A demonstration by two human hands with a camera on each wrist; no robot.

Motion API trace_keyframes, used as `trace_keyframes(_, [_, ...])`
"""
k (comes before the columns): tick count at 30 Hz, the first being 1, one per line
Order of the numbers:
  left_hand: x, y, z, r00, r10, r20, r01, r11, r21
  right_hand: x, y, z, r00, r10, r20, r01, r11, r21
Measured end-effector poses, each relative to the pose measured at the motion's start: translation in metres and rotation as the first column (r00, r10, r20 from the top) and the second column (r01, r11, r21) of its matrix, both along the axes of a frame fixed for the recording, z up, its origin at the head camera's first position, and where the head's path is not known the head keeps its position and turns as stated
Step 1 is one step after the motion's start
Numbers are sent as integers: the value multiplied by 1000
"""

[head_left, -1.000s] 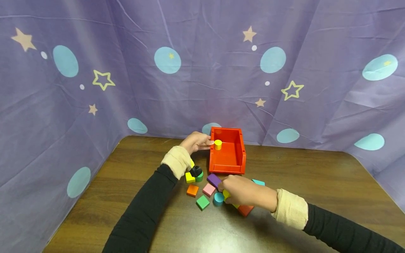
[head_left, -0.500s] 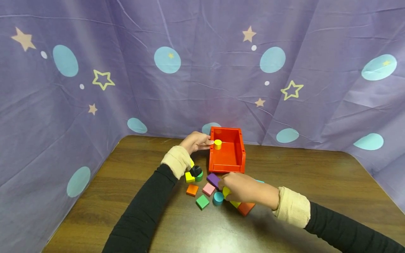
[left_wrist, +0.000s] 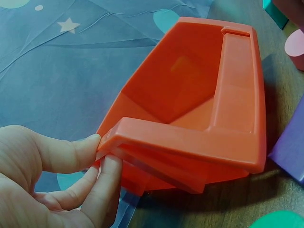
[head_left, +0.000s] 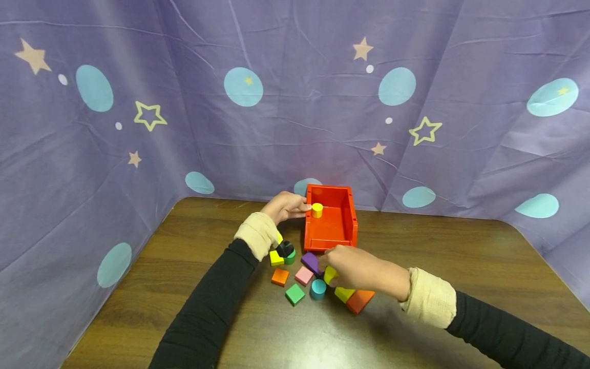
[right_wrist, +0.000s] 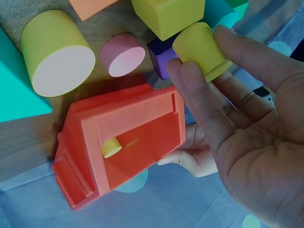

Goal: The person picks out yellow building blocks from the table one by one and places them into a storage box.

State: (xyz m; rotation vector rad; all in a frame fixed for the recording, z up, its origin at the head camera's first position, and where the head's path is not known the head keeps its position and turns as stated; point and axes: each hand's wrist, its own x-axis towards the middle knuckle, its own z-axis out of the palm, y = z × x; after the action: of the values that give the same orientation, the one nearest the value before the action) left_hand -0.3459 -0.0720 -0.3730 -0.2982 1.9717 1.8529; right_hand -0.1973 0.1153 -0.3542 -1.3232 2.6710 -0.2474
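Observation:
My left hand (head_left: pixel 287 206) holds the left rim of a red bin (head_left: pixel 331 245); in the left wrist view, the thumb and fingers pinch the edge of the orange-looking bin (left_wrist: pixel 237 85). Inside the bin stands a small yellow cylinder (head_left: pixel 317 210). Just in front of the bin, my right hand (head_left: pixel 361 269) pinches another yellow cylinder (head_left: pixel 329 275). The right wrist view shows this yellow cylinder (right_wrist: pixel 197 47) between the thumb and fingertips, raised off the table. A purple block (head_left: pixel 311 262) lies beside that hand.
Around the hands lie a pink block (head_left: pixel 304 275), a green block (head_left: pixel 295 294), a blue cylinder (head_left: pixel 318 290), an orange block (head_left: pixel 280 277), a yellow block (head_left: pixel 344 293) and a red-orange block (head_left: pixel 360 301). A purple curtain (head_left: pixel 295 128) hangs behind the table.
My right hand has risen slightly toward the bin with the yellow cylinder, uncovering more of the yellow and red-orange blocks. My left hand and the bin stay where they were.

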Motion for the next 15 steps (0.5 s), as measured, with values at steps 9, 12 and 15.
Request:
trace_keyframes(9, [0,0,0,1000,-4,-3,4,1000,-6,-4,0,11,1000,-20,15,20,1000,0])
trace_keyframes(12, [0,0,0,1000,0,2,0,1000,-7,-6,1,15,999,-43,29,43,999,2])
trace_keyframes(15, [-1,1,0,1000,3,8,-3,1000,-5,-9,1,20,998,-54,28,55,998,-16])
